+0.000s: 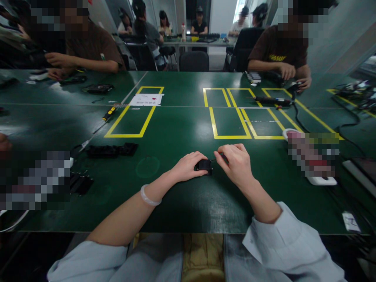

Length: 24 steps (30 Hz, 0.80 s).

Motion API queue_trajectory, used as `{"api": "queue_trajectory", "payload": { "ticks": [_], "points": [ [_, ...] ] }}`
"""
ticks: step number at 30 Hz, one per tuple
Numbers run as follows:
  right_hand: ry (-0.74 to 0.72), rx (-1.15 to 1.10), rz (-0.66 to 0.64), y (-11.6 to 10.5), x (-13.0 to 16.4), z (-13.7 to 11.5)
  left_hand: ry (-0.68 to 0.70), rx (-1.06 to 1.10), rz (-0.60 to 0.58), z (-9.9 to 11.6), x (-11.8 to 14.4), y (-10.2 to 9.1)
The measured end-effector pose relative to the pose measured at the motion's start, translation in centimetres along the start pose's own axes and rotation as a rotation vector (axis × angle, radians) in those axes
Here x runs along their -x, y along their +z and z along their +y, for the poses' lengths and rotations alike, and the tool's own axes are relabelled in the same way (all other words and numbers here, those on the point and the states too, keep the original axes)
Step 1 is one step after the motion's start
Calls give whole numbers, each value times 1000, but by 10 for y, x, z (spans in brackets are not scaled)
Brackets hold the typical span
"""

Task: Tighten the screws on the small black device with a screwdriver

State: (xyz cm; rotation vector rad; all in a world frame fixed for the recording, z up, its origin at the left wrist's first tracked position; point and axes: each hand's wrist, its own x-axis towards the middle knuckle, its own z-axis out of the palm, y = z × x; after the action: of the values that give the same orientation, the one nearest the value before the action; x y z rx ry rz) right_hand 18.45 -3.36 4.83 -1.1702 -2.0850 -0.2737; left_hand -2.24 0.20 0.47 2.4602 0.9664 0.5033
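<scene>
Small black part [204, 166] resting on the green counter [182, 129], directly in front of the seated person, near the front edge. Left hand [188, 167] closed over the part's left side, pinning it to the counter; grip clenched on the part. Right hand [237, 162] just beside the part on its right, fingers pinched around a thin dark tool [221, 157] whose tip points toward the part's upper right corner; whether the tip touches cannot be told.

Judged state of work: one part in hand, tool brought to it, so the operation on this piece appears under way, not finished. No completed pieces identifiable near the hands.

Further black parts [113, 150] lying well to the left, apart from both hands, with more dark pieces [80, 183] nearer the left front edge; judged as stock, worked or unworked not determinable. Screwdriver with yellow-and-black handle [109, 113] lying unused at far left. Yellow-taped rectangles [230, 121] beyond the hands hold none of these parts. Other persons seated across the counter, their hands well clear.
</scene>
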Motion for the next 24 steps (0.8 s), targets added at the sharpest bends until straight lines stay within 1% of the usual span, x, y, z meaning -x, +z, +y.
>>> {"api": "queue_trajectory", "payload": {
  "ticks": [8, 15, 18, 24],
  "points": [
    [50, -46, 51, 2, -1, -2, 8, 25, 6, 2, 0, -1],
    [92, -83, 44, 1, 0, -3, 3, 20, 12, 1, 1, 0],
    [85, -84, 34, 1, 1, -3, 1, 16, 13, 1, 1, 1],
    [22, -53, 31, 1, 0, 0, 3, 4, 2, 1, 1, 0]
  ]
}}
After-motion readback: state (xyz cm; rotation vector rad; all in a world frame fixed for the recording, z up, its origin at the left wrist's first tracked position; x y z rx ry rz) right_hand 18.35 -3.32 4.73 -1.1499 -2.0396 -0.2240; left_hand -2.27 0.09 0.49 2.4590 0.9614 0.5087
